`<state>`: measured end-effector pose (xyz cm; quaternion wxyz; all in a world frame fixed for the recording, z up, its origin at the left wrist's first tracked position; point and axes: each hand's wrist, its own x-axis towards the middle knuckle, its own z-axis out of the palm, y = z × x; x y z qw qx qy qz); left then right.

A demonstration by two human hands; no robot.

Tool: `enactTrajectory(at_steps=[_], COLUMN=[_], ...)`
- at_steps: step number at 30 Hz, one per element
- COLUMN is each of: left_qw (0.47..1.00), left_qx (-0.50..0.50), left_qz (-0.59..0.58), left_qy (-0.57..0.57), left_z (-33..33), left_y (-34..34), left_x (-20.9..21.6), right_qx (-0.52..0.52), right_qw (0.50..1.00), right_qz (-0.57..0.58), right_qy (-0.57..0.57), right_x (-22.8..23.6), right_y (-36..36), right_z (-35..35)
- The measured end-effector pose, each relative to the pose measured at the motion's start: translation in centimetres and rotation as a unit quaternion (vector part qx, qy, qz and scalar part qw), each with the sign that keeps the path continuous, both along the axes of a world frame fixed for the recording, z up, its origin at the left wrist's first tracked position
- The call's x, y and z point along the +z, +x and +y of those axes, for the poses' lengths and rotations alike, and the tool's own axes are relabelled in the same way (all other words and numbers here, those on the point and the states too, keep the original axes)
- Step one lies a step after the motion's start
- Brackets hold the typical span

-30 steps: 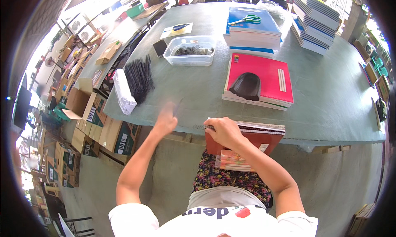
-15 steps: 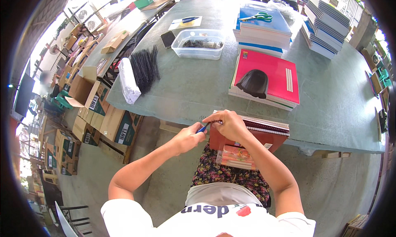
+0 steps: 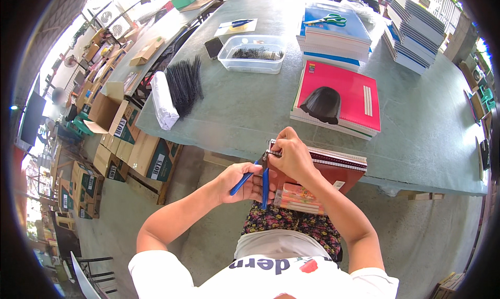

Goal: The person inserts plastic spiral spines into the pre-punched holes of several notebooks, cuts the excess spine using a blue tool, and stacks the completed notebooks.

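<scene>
My left hand [image 3: 237, 180] holds blue-handled pliers [image 3: 265, 185]. Their handles are spread apart, and the dark jaws point up at the notebook's corner. With bent fingers, my right hand [image 3: 292, 156] grips the upper left corner of a reddish-brown notebook [image 3: 325, 173], at the end of its spiral binding. Whether the fingertips pinch the wire itself is hidden. The notebook leans between my lap and the table edge, with a dark coil [image 3: 338, 161] along its top. Low on its cover lies a clear packet [image 3: 299, 200] with orange contents.
On the table [image 3: 234, 106] are a pink-red book stack [image 3: 349, 90] with a black curved piece [image 3: 323, 105], blue books [image 3: 338, 28] topped by green scissors [image 3: 330, 20], a clear tub [image 3: 250, 64] of black coils, a coil bundle [image 3: 183, 88] and a white roll [image 3: 164, 101]. Cartons [image 3: 156, 161] stand left.
The pliers' handles have spread, and my left hand has opened out around them. My right hand has risen slightly and turned at the notebook's corner.
</scene>
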<state>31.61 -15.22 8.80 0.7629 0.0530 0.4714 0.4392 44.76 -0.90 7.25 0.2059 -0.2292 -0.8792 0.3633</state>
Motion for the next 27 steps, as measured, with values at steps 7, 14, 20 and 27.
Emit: enactTrajectory(at_steps=[7, 14, 20, 27], left_qw=[0.909, 0.847, 0.629, 0.553], left_qx=[-0.144, -0.014, 0.088, 0.129], left_qz=[0.389, 0.499, 0.698, 0.797], left_qy=[0.033, 0.182, 0.331, 0.204], left_z=[0.0, 2.9, 13.6, 17.6], left_y=[-1.6, -0.6, -7.6, -16.3], left_x=[0.3, 0.8, 5.1, 4.5], right_qx=[0.001, 0.055, 0.026, -0.392], right_qw=[0.999, 0.997, 0.98, 0.915], right_qz=[0.033, 0.037, -0.096, 0.052], right_qy=[-0.001, 0.031, 0.171, 0.081], right_x=[-0.6, 0.7, 2.6, 10.4], right_y=[0.3, 1.2, 7.7, 24.8], right_z=[0.5, -1.9, -2.0, 4.6])
